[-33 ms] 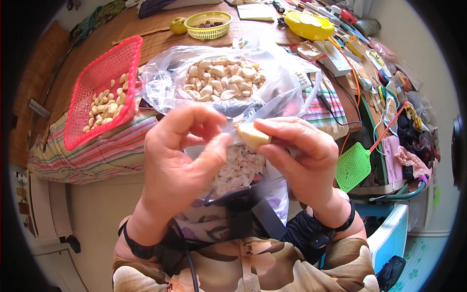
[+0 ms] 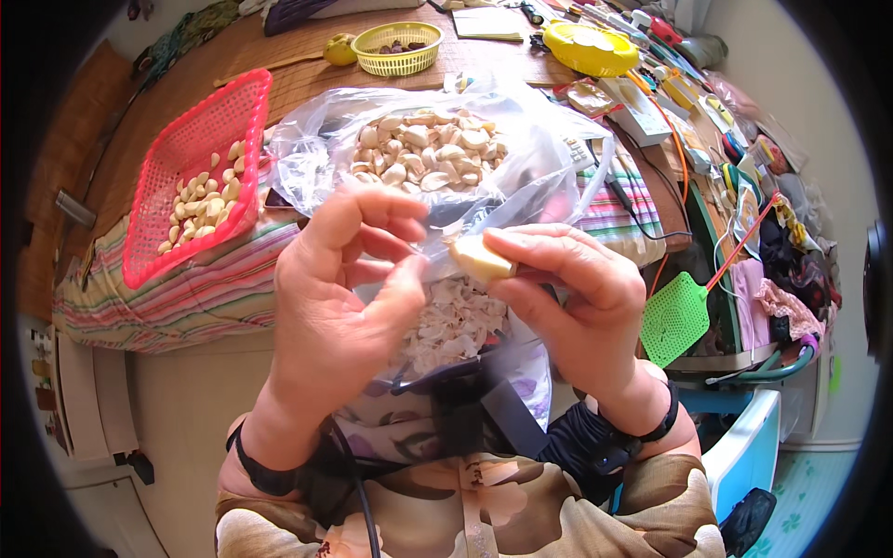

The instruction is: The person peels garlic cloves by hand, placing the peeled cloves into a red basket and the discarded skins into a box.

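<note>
Right hand (image 2: 586, 298) holds one garlic clove (image 2: 481, 259); one red basket (image 2: 191, 130) stands left.

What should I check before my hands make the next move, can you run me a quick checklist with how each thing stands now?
1. Garlic clove secure in the right hand: ok, pinched in its grip.
2. Left hand off the clove: ok, its grip is open and a gap separates the two.
3. Clove free of papery skin: cannot tell, its far end is too small and unclear.
4. Red basket clear of both hands: ok, it stands to the left with pale cloves inside.
5. Plastic bag open: ok, its heap of garlic shows.
6. Loose peels fully in sight: not ok, the left hand hides some.
</note>
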